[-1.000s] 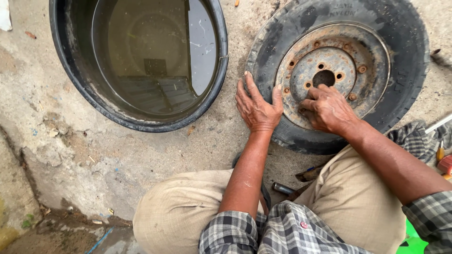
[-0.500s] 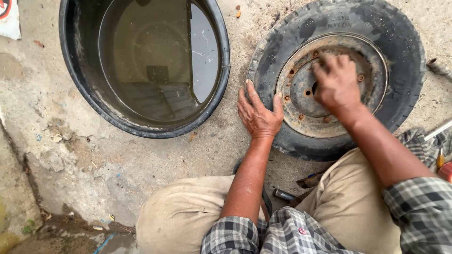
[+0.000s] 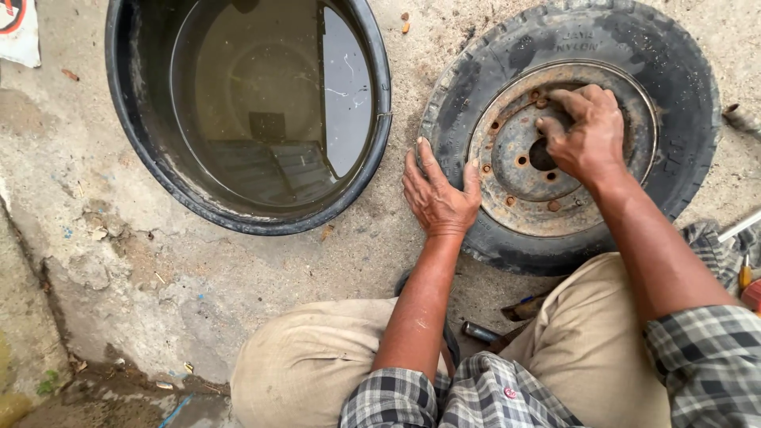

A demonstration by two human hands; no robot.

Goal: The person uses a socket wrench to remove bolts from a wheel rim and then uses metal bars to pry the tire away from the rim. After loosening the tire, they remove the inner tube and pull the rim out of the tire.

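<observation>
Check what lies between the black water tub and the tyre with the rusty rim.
In the head view, only bare concrete ground separates the tub from the tyre; the left hand rests at the tyre's near edge.

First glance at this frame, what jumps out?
The worn tyre on its rusty wheel rim lies flat on the concrete at upper right, with the right hand spread over the hub and the left hand pressed flat on the tyre's near-left edge. At upper left sits a big black round tub of murky water. The person's tan trousers and checked shirt fill the bottom.
</observation>
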